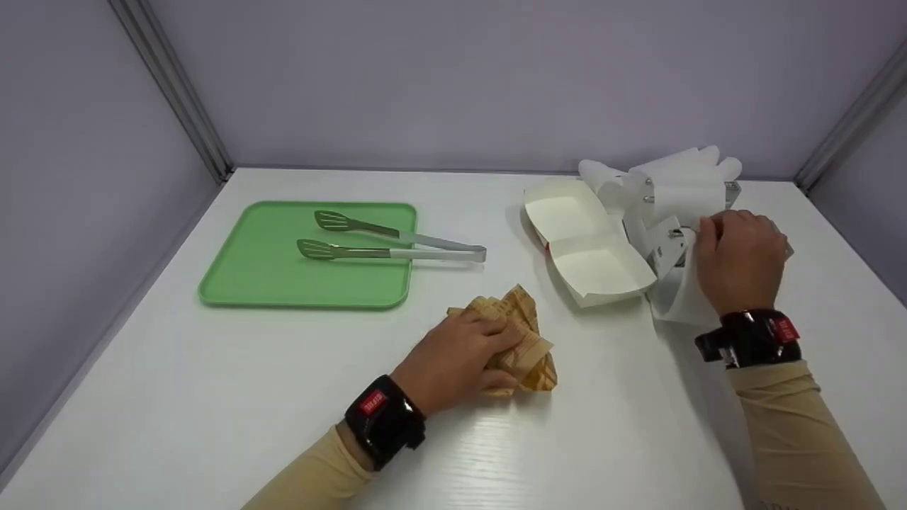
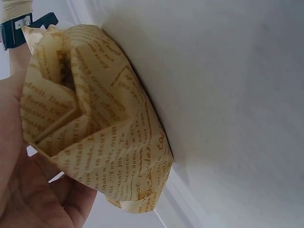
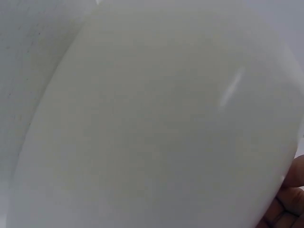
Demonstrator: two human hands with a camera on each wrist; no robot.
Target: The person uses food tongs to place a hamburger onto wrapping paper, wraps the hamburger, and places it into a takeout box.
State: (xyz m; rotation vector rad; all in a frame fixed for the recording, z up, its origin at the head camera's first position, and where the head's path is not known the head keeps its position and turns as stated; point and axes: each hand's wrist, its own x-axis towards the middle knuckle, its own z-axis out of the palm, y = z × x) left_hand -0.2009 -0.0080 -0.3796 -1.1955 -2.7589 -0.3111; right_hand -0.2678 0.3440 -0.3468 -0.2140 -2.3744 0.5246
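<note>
My left hand [image 1: 460,358] rests with its fingers and thumb round a bundle of brown printed wrapping paper [image 1: 528,319] on the table. In the left wrist view the bundle [image 2: 109,118] is folded and lettered all over; what lies inside is hidden. At the right, my right hand [image 1: 744,258] is at the front of a white roll dispenser [image 1: 687,205] with metal side plates. A glossy white strip [image 1: 673,301] curves down below that hand. The right wrist view is mostly filled by the strip [image 3: 142,118], its edge pinched by the fingers [image 3: 294,194].
An open white paper box [image 1: 602,265] lies just left of the dispenser. Farther left, a green tray [image 1: 248,276] carries the slotted heads of metal tongs [image 1: 443,255], whose handles reach past its right edge. Walls [image 1: 496,92] stand behind and at both sides.
</note>
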